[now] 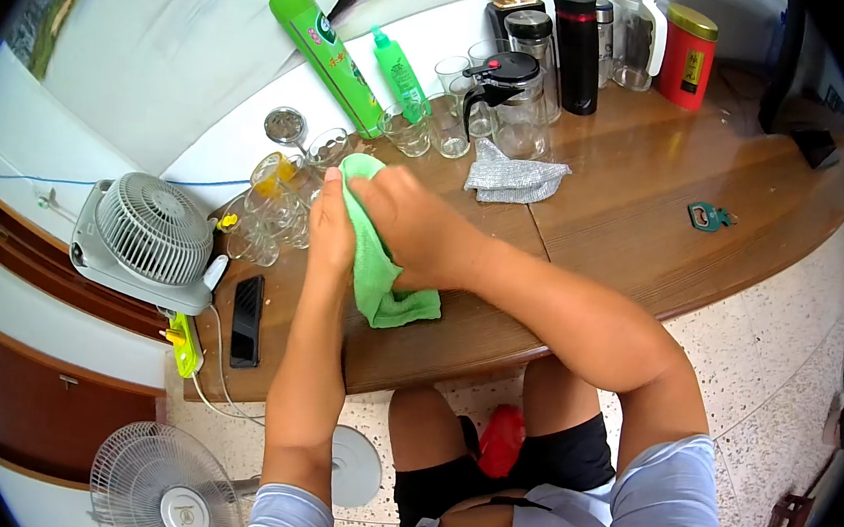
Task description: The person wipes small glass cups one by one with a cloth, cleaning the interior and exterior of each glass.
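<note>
A green cloth [377,278] hangs between my two hands above the wooden table, its lower end near the tabletop. My left hand [332,224] grips the cloth's left side, thumb pointing up. From the right, my right hand [414,221] presses into the cloth with its fingers curled; whether something lies inside the cloth is hidden. Just beyond my hands are a glass cup [406,132] and several other glasses. A silver-grey cloth [517,176] lies to the right of my right hand.
Bottles, a black-lidded glass pitcher [523,122] and a red tin [688,61] line the table's back. A small fan [156,230] and a phone [247,321] sit left. A green bottle opener [710,217] lies right. A larger fan [171,493] stands below.
</note>
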`<state>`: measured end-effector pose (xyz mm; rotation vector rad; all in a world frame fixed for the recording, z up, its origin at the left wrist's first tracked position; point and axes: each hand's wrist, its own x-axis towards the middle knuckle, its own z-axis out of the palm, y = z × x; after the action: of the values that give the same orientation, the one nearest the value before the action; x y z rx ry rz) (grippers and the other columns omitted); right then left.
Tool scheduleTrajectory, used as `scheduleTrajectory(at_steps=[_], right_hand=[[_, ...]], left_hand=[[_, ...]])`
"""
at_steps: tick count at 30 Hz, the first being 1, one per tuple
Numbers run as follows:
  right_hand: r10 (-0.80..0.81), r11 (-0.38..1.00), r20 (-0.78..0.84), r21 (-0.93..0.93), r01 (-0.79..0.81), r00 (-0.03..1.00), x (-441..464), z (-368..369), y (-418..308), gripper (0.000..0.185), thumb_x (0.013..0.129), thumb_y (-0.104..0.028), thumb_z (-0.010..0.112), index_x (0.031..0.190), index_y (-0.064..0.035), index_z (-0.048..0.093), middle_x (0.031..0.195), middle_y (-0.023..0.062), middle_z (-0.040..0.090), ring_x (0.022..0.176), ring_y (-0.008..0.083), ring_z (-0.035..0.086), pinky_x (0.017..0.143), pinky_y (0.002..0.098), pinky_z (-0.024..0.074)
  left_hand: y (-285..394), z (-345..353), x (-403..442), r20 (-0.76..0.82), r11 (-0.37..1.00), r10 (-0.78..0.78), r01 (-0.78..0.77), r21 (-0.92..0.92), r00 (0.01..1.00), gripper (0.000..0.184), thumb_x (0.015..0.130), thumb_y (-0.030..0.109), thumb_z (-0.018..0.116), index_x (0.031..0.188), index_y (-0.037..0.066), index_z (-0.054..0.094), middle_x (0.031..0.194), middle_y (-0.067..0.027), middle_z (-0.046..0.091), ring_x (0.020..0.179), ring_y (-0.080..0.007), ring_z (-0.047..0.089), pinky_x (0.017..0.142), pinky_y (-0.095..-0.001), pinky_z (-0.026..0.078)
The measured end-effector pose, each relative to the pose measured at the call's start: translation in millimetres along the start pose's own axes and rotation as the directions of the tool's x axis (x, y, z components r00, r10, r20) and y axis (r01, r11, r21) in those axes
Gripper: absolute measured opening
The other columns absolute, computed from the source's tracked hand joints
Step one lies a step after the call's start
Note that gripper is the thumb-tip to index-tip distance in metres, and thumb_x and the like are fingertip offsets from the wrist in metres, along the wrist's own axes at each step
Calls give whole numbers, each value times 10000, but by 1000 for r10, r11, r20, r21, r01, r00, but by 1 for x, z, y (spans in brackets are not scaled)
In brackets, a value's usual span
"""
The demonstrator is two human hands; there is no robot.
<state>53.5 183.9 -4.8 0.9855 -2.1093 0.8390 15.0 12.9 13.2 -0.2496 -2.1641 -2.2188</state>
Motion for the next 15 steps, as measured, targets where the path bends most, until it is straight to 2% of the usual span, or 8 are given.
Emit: scheduleTrajectory(at_steps=[1, 2, 5, 8, 11, 12, 15], right_hand=[[-20, 999, 74, 32, 18, 997, -1, 1, -6, 960, 626, -75, 880, 1461, 96, 440, 1219, 237, 548, 1174, 453, 555, 1021, 515, 513], [-59, 997, 0, 59, 59, 998, -2, 6, -13, 940, 638, -67, 875, 1458, 91, 444, 1216, 223, 549, 1161, 445, 560, 1040, 528, 513], [-91, 996, -65, -12, 91, 994, 0, 9, -10, 949, 650, -89, 881, 1475, 94, 448, 1204, 224, 550, 1166, 443, 561, 1056, 536, 505], [-68, 998, -137, -17, 67, 988, 0, -2, -2, 894, 716, -71, 829, 1503, 103, 443, 1203, 237, 554, 1168, 448, 563, 1055, 531, 500], [53, 998, -226, -21, -59, 973, 2, -8, 8, 792, 785, 4, 739, 1510, 117, 442, 1275, 263, 547, 1186, 470, 554, 1068, 509, 482], [69, 998, -273, 13, -68, 959, 2, -9, 9, 748, 819, 72, 638, 1534, 121, 423, 1271, 270, 550, 1185, 470, 554, 1069, 502, 482], [85, 996, -306, -5, -91, 948, 2, -11, 14, 761, 824, 75, 636, 1549, 124, 410, 1271, 276, 552, 1176, 467, 554, 1051, 496, 487]], left_hand=[[9, 0, -2, -32, 997, -75, 75, -17, 997, 555, 1186, 486, 406, 1269, 13, 685, 1173, -125, 731, 997, -208, 728, 853, -344, 600], [6, -5, 2, -5, 992, -83, 82, -98, 997, 545, 1164, 499, 449, 1284, 20, 680, 1157, -134, 738, 1019, -235, 740, 865, -385, 621], [6, -1, -1, -20, 973, -140, 134, -187, 990, 573, 1166, 515, 433, 1319, 15, 668, 1200, -148, 731, 1046, -242, 741, 860, -391, 629], [20, 21, -16, -13, 963, -233, 229, -138, 972, 598, 1173, 503, 418, 1407, -9, 620, 1286, -158, 716, 1135, -250, 722, 959, -406, 605], [2, 25, -15, 197, 997, 45, -55, 45, 979, 622, 1185, 484, 393, 1499, -30, 550, 1414, -161, 663, 1279, -243, 655, 1092, -409, 531], [2, 28, -19, 241, 947, 197, -248, 203, 950, 594, 1191, 426, 420, 1582, -18, 481, 1521, -154, 595, 1398, -231, 563, 1177, -395, 451], [-12, 25, -18, 248, 821, 305, -386, 420, 919, 562, 1192, 370, 448, 1623, 9, 443, 1546, -157, 570, 1424, -231, 535, 1174, -375, 448]])
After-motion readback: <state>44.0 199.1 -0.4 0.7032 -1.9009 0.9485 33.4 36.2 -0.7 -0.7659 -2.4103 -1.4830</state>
